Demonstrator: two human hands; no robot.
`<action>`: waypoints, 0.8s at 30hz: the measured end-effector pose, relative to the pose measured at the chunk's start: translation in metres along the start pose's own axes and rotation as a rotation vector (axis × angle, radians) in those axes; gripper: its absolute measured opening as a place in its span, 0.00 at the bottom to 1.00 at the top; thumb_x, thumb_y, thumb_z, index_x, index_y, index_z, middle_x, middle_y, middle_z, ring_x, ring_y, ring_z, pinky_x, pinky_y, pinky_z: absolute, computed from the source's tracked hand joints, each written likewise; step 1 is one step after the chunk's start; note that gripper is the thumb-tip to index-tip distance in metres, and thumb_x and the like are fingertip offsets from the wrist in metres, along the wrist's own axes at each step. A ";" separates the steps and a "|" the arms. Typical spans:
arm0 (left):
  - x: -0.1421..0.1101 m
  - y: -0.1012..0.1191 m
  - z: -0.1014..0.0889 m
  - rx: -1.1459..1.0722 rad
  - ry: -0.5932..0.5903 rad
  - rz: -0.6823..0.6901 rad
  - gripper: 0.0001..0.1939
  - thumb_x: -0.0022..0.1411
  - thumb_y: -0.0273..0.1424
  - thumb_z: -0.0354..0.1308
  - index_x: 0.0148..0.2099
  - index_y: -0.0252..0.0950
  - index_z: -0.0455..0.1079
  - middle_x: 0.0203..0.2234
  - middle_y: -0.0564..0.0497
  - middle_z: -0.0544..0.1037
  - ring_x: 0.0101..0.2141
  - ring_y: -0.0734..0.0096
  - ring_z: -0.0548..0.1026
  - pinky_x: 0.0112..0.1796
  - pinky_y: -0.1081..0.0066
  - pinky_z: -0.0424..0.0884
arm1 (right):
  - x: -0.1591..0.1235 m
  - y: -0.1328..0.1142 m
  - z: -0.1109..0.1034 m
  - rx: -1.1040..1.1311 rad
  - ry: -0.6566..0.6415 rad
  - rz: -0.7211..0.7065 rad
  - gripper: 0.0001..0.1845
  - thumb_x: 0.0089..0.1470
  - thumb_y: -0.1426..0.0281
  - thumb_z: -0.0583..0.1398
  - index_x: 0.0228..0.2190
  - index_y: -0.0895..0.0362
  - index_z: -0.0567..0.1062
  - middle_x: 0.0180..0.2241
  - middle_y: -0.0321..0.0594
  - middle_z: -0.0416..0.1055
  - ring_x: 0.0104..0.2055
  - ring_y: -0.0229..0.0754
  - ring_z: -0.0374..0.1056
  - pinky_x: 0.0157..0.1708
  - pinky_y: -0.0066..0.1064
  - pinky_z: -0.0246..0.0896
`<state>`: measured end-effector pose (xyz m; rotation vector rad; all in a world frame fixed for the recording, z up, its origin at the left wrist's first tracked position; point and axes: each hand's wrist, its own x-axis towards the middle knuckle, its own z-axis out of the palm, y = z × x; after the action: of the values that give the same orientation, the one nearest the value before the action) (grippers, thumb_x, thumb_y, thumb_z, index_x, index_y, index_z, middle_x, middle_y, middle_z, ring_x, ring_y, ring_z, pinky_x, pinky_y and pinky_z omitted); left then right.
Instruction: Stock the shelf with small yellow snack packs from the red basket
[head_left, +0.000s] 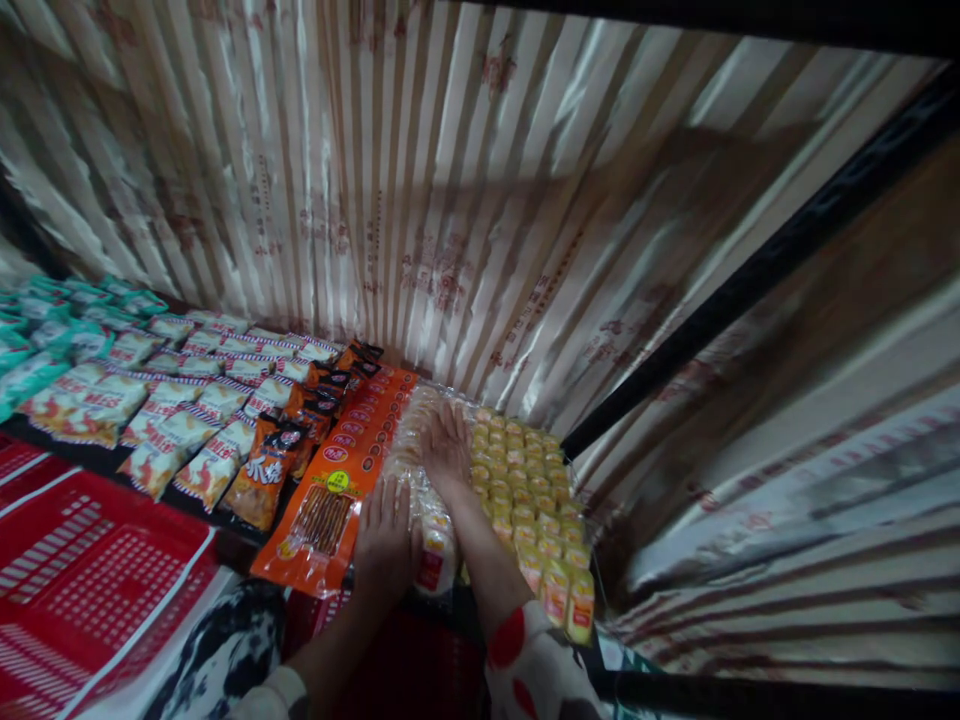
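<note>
On a shelf lie rows of snack packets. My left hand (387,528) rests flat, fingers spread, at the near end of a stack of clear-wrapped pale packets (433,560), beside a row of orange packets (339,490). My right hand (448,440) lies flat farther back on the same stack, fingers stretched out. To its right sit several rows of small yellow packets (529,500).
Left along the shelf lie dark orange packets (262,475), red-and-white striped packets (187,420) and teal packets (45,330). A red plastic basket (82,580) sits at the lower left. Striped shiny sheeting (450,200) hangs behind, and a black shelf frame (750,280) runs on the right.
</note>
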<state>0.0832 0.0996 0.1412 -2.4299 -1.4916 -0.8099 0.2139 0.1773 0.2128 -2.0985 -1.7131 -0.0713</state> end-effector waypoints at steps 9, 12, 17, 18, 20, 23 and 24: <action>-0.003 -0.003 0.002 0.002 0.017 0.015 0.23 0.62 0.31 0.46 0.57 0.27 0.64 0.57 0.36 0.65 0.58 0.49 0.60 0.54 0.53 0.59 | -0.123 -0.001 0.015 0.031 0.182 -0.029 0.24 0.61 0.67 0.45 0.54 0.65 0.65 0.61 0.50 0.55 0.66 0.48 0.42 0.61 0.46 0.46; -0.004 -0.002 0.001 0.012 -0.016 -0.005 0.23 0.63 0.31 0.45 0.58 0.28 0.64 0.57 0.37 0.65 0.58 0.49 0.60 0.54 0.54 0.60 | -0.135 0.001 0.028 -0.011 0.204 -0.071 0.24 0.60 0.68 0.47 0.54 0.66 0.66 0.59 0.51 0.58 0.64 0.49 0.47 0.60 0.46 0.48; -0.001 -0.001 -0.003 0.000 -0.084 -0.024 0.24 0.63 0.31 0.44 0.59 0.28 0.62 0.58 0.37 0.64 0.59 0.49 0.59 0.55 0.54 0.58 | -0.131 0.002 0.036 -0.028 0.271 -0.079 0.23 0.60 0.69 0.47 0.52 0.66 0.67 0.57 0.51 0.62 0.62 0.48 0.52 0.59 0.44 0.49; -0.001 -0.001 -0.004 -0.006 -0.102 -0.026 0.24 0.64 0.32 0.44 0.59 0.28 0.62 0.58 0.37 0.63 0.59 0.50 0.58 0.56 0.54 0.57 | -0.130 0.001 0.035 -0.021 0.276 -0.073 0.23 0.60 0.69 0.47 0.52 0.66 0.67 0.57 0.51 0.62 0.62 0.47 0.52 0.60 0.43 0.48; 0.000 -0.001 -0.005 -0.017 -0.134 -0.042 0.24 0.64 0.32 0.44 0.60 0.28 0.61 0.59 0.37 0.61 0.60 0.50 0.56 0.57 0.53 0.56 | -0.130 -0.001 0.035 -0.002 0.265 -0.056 0.23 0.60 0.69 0.47 0.52 0.65 0.68 0.58 0.50 0.61 0.63 0.46 0.51 0.61 0.43 0.46; 0.001 -0.002 -0.004 -0.038 -0.170 -0.053 0.25 0.64 0.33 0.44 0.61 0.28 0.59 0.60 0.37 0.60 0.60 0.50 0.55 0.57 0.53 0.54 | -0.130 -0.002 0.036 0.020 0.235 -0.035 0.23 0.60 0.69 0.46 0.53 0.65 0.67 0.58 0.49 0.61 0.63 0.45 0.51 0.61 0.42 0.44; 0.001 -0.002 -0.004 -0.042 -0.177 -0.054 0.25 0.64 0.33 0.44 0.61 0.28 0.59 0.60 0.37 0.60 0.60 0.49 0.55 0.57 0.53 0.54 | -0.130 -0.003 0.036 0.022 0.229 -0.027 0.23 0.60 0.69 0.46 0.53 0.65 0.67 0.58 0.48 0.61 0.63 0.45 0.51 0.61 0.41 0.44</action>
<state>0.0805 0.0993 0.1447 -2.5611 -1.6228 -0.6571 0.1727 0.0708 0.1415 -1.9667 -1.5986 -0.2886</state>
